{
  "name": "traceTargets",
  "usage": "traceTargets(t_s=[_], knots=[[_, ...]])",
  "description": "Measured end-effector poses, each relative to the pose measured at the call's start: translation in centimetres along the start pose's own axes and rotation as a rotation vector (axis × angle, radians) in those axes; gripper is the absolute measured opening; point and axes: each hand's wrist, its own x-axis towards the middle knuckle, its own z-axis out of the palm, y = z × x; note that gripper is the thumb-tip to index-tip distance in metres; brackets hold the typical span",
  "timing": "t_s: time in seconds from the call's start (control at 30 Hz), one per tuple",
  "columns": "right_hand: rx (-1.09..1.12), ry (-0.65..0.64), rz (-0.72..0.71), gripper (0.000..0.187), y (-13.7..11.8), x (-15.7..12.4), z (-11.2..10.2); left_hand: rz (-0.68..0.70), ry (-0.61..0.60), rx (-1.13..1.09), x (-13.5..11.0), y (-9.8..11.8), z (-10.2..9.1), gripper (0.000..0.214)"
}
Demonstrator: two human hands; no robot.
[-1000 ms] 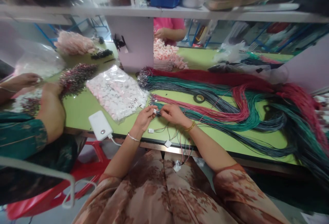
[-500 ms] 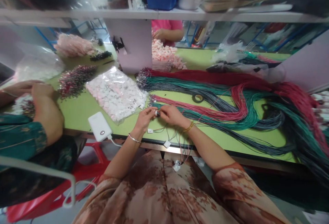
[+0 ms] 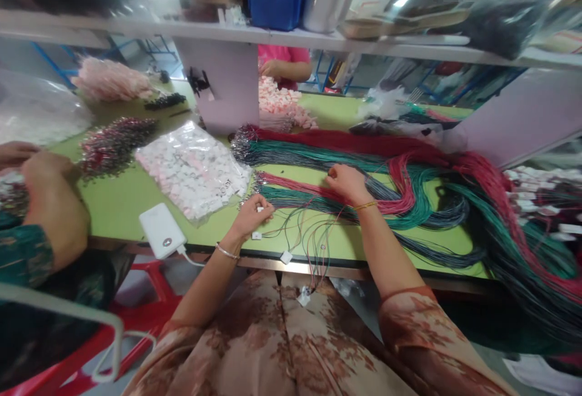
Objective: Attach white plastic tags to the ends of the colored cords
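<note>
My left hand (image 3: 251, 214) is pinched on a small white connector (image 3: 260, 208) with thin wires trailing from it, near the green table's front edge (image 3: 136, 202). My right hand (image 3: 346, 181) rests farther back on the bundles of red, green and grey wires (image 3: 409, 190), fingers curled on the strands. Two more white connectors (image 3: 285, 256) with loose wires lie at the table edge, and a third hangs over my lap.
A clear bag of pink-white connectors (image 3: 193, 168) and a white power bank (image 3: 160, 238) lie left of my hands. A tape roll sits among the wires. A co-worker's arm (image 3: 54, 202) works at the left; another person in pink (image 3: 284, 65) sits across. A shelf (image 3: 291, 38) runs overhead.
My right hand left the connector and moved back and right onto the wire bundles. My left hand stayed, still pinching the connector. The view shifted slightly to the right.
</note>
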Motion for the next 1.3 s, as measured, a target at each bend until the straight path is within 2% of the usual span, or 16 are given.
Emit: traceTargets(t_s=[0.1,0.2,0.27,0.33,0.4,0.47,0.53,0.57,0.63,0.73,0.83,1.0,1.13,1.23,1.3], knots=[[-0.107,-0.048,0.062,0.025,2.9,0.3,1.1,0.034,0.000,0.205,-0.2,0.2,0.1,0.022],[0.059,0.034,-0.016,0.024,3.2,-0.2,1.6,-0.005,-0.065,0.247,-0.3,0.2,0.0,0.023],[0.337,0.070,-0.123,0.023,2.0,-1.0,1.1,-0.023,-0.079,0.168,-0.2,0.2,0.0,0.026],[0.687,0.037,-0.249,0.025,-0.2,-2.4,0.1,-0.016,-0.044,0.088,0.0,0.0,-0.1,0.030],[0.968,-0.089,-0.390,0.028,-2.9,-4.2,-0.8,0.003,0.003,0.094,0.2,-0.1,-0.1,0.034],[1.066,-0.278,-0.523,0.029,-5.7,-6.1,-1.0,0.052,0.046,0.190,0.5,-0.2,-0.1,0.030],[1.037,-0.427,-0.616,0.027,-7.9,-7.7,-0.4,0.120,0.105,0.305,0.6,-0.1,0.1,0.020],[0.998,-0.436,-0.624,0.026,-8.6,-8.2,0.1,0.139,0.133,0.339,0.7,0.0,0.1,0.015],[0.917,-0.370,-0.575,0.024,-9.2,-8.6,1.2,0.105,0.165,0.313,0.9,0.1,0.3,0.012],[0.836,-0.252,-0.498,0.020,-9.0,-8.4,2.4,-0.021,0.151,0.149,1.2,0.2,0.4,0.017],[0.815,-0.232,-0.517,0.018,-8.6,-8.1,2.8,-0.050,0.141,0.111,1.4,0.5,0.5,0.017],[0.792,-0.192,-0.492,0.017,-8.8,-8.2,3.4,0.084,0.098,0.301,0.9,1.6,1.0,0.014],[0.825,-0.148,-0.471,0.017,-9.1,-8.3,4.3,0.245,0.144,0.507,0.4,2.0,1.5,0.010],[0.792,-0.169,-0.475,0.015,-9.0,-8.5,4.3,0.253,0.207,0.583,0.7,1.5,1.5,0.011],[0.729,-0.173,-0.512,0.016,-8.9,-8.7,3.4,0.232,0.228,0.560,1.0,1.1,1.4,0.013]])
